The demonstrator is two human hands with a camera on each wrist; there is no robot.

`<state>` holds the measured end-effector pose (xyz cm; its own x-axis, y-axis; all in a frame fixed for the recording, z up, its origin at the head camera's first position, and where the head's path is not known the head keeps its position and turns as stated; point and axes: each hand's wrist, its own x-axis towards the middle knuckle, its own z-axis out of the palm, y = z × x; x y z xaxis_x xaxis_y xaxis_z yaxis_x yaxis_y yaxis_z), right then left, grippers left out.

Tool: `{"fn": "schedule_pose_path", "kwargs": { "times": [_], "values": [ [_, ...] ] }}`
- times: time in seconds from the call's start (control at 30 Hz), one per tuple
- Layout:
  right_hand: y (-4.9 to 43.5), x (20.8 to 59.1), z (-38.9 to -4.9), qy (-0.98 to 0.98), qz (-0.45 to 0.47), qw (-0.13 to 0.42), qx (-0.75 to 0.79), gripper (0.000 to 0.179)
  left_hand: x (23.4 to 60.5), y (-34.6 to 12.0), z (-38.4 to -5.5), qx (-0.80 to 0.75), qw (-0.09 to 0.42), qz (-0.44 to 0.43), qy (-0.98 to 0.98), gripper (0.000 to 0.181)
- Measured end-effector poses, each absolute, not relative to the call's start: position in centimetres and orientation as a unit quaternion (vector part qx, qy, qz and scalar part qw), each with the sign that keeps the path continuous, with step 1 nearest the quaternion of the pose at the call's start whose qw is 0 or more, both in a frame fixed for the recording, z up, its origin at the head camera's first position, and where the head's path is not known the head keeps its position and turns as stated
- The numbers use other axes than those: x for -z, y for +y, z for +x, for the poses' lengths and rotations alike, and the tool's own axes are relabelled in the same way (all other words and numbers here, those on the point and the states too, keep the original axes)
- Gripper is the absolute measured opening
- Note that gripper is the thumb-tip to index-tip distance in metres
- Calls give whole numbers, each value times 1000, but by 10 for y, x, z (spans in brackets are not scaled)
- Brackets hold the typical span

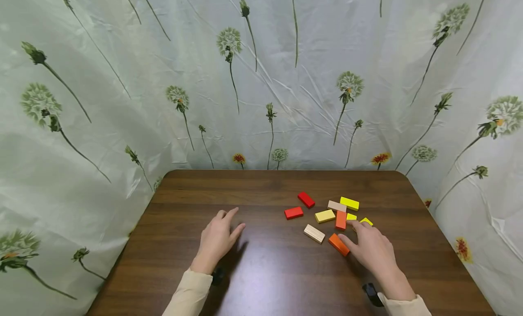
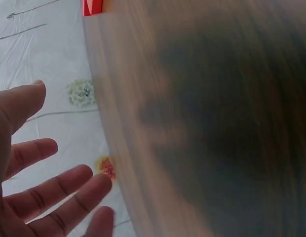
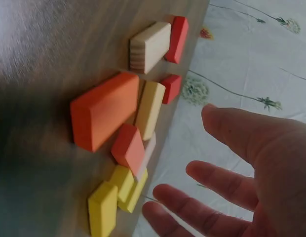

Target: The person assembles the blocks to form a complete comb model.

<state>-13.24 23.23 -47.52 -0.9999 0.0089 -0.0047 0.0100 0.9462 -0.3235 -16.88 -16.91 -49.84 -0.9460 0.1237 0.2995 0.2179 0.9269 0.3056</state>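
Note:
My right hand [image 1: 372,247] hovers beside the pile of wooden blocks, fingers spread and holding nothing. Nearest to its thumb lies an orange block [image 1: 338,244]; the right wrist view shows this orange block [image 3: 106,111] apart from the fingers. A second orange block [image 1: 341,220] is close to the index finger. One yellow block [image 1: 366,221] is partly hidden behind the hand. On the left side, my left hand [image 1: 216,236] is over the bare table with its fingers loosely extended. In the left wrist view that hand [image 2: 54,192] has nothing in its grasp.
Two red blocks [image 1: 306,199] lie toward the back. A natural wood block [image 1: 314,233], a pale yellow block [image 1: 324,216], a pinkish block [image 1: 337,206] and bright yellow blocks [image 1: 349,203] lie around the orange ones. The brown table [image 1: 196,189] meets a flowered curtain [image 1: 253,102].

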Motion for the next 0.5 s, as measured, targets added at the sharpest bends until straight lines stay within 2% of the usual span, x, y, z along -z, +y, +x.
{"fn": "schedule_pose_path", "kwargs": {
  "times": [0.5],
  "values": [
    [225,491,-130,981,22,37,189,49,502,-134,-201,235,92,-131,-959,42]
  ]
}}
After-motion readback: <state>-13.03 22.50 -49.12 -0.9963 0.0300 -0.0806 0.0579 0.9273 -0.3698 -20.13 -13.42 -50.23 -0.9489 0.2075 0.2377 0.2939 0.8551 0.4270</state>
